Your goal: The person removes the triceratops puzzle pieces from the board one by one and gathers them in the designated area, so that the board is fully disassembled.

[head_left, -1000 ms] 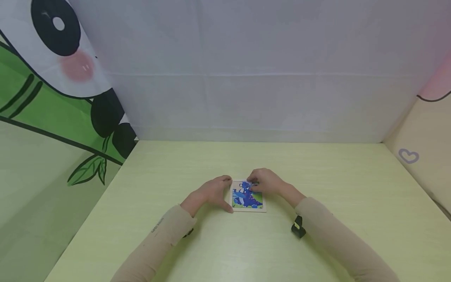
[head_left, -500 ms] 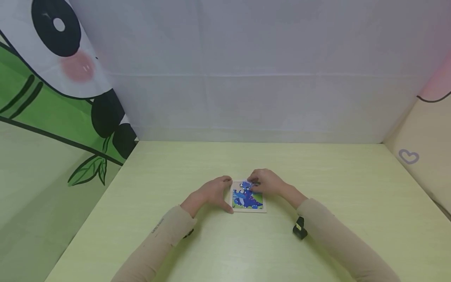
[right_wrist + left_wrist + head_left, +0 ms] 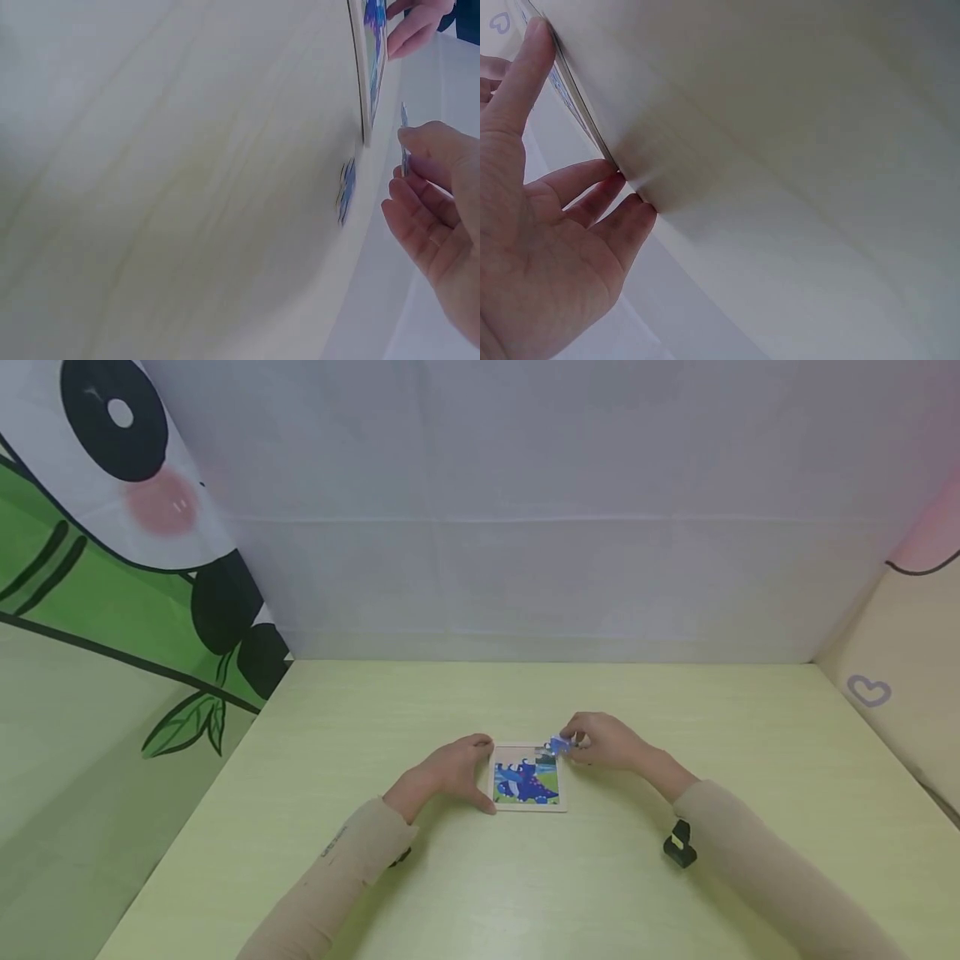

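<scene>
A small square jigsaw puzzle tray (image 3: 528,811) with a pale frame and a blue dinosaur picture lies mid-table in the head view. Bare wood shows in its upper left part. My left hand (image 3: 453,770) holds the tray's left side, thumb at the near corner and fingers at the far one. At the upper right corner my right hand (image 3: 609,742) pinches a blue puzzle piece (image 3: 557,745) between thumb and fingers. The right wrist view shows this piece edge-on, raised off the table. Beneath that hand, another loose puzzle piece (image 3: 346,191) lies on the table, mostly hidden in the head view.
The pale yellow table (image 3: 480,893) reaches back to a grey-white cloth wall (image 3: 555,577). A panda-patterned panel (image 3: 172,635) stands along the left, and a cream panel with a heart (image 3: 870,692) borders the right.
My right hand has moved right with a puzzle piece, from over the tray's upper middle to its upper right corner, uncovering bare wood. The left hand stays at the tray's side.
</scene>
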`<move>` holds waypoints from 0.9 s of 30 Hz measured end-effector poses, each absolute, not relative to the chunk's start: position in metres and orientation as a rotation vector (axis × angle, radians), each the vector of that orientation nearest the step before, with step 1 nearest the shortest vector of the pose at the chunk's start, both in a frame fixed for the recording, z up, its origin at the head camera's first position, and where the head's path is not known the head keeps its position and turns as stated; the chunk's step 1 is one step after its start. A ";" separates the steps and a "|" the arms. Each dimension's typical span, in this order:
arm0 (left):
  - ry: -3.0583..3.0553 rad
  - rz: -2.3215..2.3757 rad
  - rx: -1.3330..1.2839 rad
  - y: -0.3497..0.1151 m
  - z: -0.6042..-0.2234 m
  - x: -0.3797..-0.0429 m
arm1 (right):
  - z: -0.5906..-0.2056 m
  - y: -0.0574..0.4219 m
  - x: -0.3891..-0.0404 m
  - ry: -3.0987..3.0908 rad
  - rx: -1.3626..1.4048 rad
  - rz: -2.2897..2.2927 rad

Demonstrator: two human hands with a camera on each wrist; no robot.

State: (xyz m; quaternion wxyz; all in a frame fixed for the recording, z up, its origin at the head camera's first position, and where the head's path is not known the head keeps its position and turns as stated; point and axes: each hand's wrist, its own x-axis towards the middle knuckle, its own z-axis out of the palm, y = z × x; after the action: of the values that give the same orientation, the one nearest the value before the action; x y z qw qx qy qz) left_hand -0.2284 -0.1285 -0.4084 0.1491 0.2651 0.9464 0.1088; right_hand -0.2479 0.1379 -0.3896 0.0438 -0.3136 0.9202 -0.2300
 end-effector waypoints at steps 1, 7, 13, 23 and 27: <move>2.720 0.312 0.763 -0.128 -0.408 -0.228 | -0.389 0.143 -0.247 2.819 -0.960 -0.698; 2.722 0.290 0.766 -0.128 -0.408 -0.228 | -0.390 0.171 -0.244 2.857 -0.960 -0.664; 2.720 0.299 0.752 -0.128 -0.407 -0.227 | -0.395 0.196 -0.242 2.875 -0.981 -0.655; 2.718 0.318 0.750 -0.129 -0.408 -0.226 | -0.409 0.219 -0.246 2.872 -0.951 -0.719; 2.719 0.321 0.752 -0.128 -0.408 -0.227 | -0.412 0.222 -0.248 2.858 -0.948 -0.718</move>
State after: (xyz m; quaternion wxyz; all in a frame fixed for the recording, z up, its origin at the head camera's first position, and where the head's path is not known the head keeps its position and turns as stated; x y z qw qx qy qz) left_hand -0.2267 -0.1282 -0.4085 0.1507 0.2617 0.9467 0.1117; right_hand -0.2477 0.2221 -0.4121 0.0228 -0.3061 0.9230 -0.2320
